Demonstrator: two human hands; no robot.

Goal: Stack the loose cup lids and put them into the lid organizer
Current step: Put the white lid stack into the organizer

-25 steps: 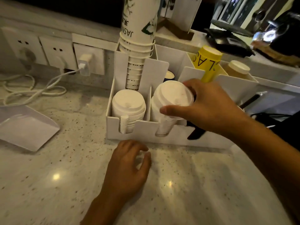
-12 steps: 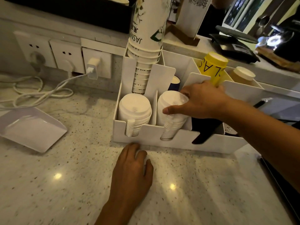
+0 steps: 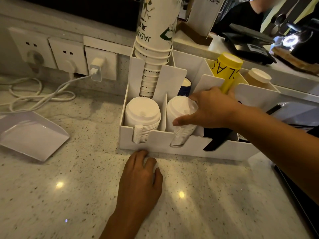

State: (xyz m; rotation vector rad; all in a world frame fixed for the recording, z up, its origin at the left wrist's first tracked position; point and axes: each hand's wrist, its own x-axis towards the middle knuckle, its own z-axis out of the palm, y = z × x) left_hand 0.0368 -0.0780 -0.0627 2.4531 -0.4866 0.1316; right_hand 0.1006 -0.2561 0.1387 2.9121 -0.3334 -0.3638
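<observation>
Speckled bench (image 3: 69, 195): right hand (image 3: 212, 109) grips lid stack (image 3: 181, 114) seated in organizer (image 3: 155, 142); release next; left hand (image 3: 139, 183), at six o'clock, lies flat, holding nothing visible.

Dim warm light, countertop (image 3: 72, 195) glare spots, wide-angle distortion

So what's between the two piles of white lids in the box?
A thin white divider wall of the lid organizer separates them, seen in the head view.

Glossy speckled stone counter (image 3: 207, 204); matt white plastic organizer (image 3: 162, 144); paper cups (image 3: 155, 49).
</observation>
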